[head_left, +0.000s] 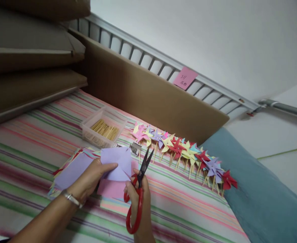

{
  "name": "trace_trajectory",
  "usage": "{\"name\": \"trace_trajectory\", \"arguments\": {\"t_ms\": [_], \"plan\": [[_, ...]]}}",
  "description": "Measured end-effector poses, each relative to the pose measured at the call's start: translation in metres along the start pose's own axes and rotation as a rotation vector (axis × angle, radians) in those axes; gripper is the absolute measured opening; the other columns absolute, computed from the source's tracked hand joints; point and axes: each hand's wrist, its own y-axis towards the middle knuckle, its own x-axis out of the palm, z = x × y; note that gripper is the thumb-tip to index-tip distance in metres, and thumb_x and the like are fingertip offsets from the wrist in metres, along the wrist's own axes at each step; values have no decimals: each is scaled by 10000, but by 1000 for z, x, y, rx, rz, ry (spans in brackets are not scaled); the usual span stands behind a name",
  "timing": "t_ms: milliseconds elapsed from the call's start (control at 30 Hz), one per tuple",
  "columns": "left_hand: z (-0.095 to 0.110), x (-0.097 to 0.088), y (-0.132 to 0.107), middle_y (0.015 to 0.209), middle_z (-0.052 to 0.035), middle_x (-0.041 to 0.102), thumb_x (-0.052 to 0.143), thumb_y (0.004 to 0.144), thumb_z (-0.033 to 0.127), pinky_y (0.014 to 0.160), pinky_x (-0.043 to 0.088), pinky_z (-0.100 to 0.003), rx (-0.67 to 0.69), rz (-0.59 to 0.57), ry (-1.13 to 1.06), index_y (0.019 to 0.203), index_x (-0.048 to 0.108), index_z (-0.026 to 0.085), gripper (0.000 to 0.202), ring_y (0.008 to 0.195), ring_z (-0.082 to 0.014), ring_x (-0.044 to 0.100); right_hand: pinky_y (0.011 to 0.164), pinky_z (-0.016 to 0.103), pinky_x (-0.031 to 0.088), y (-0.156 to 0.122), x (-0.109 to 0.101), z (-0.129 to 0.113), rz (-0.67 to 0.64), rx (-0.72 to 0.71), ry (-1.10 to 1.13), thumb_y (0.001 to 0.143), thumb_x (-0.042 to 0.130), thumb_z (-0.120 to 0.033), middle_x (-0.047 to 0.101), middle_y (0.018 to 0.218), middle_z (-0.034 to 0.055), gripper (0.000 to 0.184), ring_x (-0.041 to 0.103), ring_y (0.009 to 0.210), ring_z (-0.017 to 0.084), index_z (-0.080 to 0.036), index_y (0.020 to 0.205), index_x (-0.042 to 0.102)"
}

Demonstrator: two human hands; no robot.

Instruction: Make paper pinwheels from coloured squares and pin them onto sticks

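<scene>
My left hand [99, 173] is closed on a square of purple paper [116, 158], the thumb lying across its face. Slits show near the paper's corners. In my right hand [138, 192] are scissors [140, 195] with red handles, their dark blades pointing up and slightly parted. My right fingertips touch the paper's lower right corner. Beneath the held sheet lie pink paper [110, 189] and other coloured sheets. Left of my left hand is a stack of coloured paper squares [72, 170] with purple on top.
A clear plastic box [87, 133] holds several thin wooden sticks [104, 130]. Rows of paper pinwheels [181, 148] on sticks lie to the right on the striped cloth [22, 162]. Behind stands a brown board [143, 91] against a metal rail. Large stacked cushion-like pieces [32, 37] rise at left.
</scene>
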Motion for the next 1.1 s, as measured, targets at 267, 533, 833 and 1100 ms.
{"name": "trace_trajectory", "arguments": {"t_ms": [267, 533, 833, 1100], "plan": [[51, -51, -4, 748, -92, 745, 759, 580, 311, 650, 476, -314, -105, 110, 205, 814, 730, 111, 309, 676, -253, 659, 496, 206, 351, -6, -2, -13, -456, 130, -265, 736, 607, -270, 443, 622, -44, 359, 405, 536, 96, -155, 1076, 626], [62, -64, -15, 715, -52, 738, 741, 591, 268, 638, 454, -277, -134, 71, 206, 800, 729, 125, 253, 646, -208, 645, 511, 214, 320, -12, 6, -16, -580, 215, -422, 690, 615, -221, 435, 624, -34, 336, 343, 552, 100, -142, 1010, 678], [61, -70, -15, 714, -65, 733, 721, 611, 265, 633, 450, -291, -133, 59, 197, 820, 714, 104, 264, 651, -218, 646, 552, 232, 346, -15, 12, -18, -601, 255, -467, 702, 608, -286, 453, 626, -22, 348, 379, 573, 121, -133, 1007, 676], [59, -66, -14, 706, -43, 735, 726, 590, 232, 616, 448, -278, -151, 27, 194, 759, 720, 130, 197, 624, -204, 639, 536, 227, 330, -13, 12, -18, -602, 274, -463, 701, 604, -278, 459, 630, -22, 344, 368, 565, 117, -142, 1009, 674]]}}
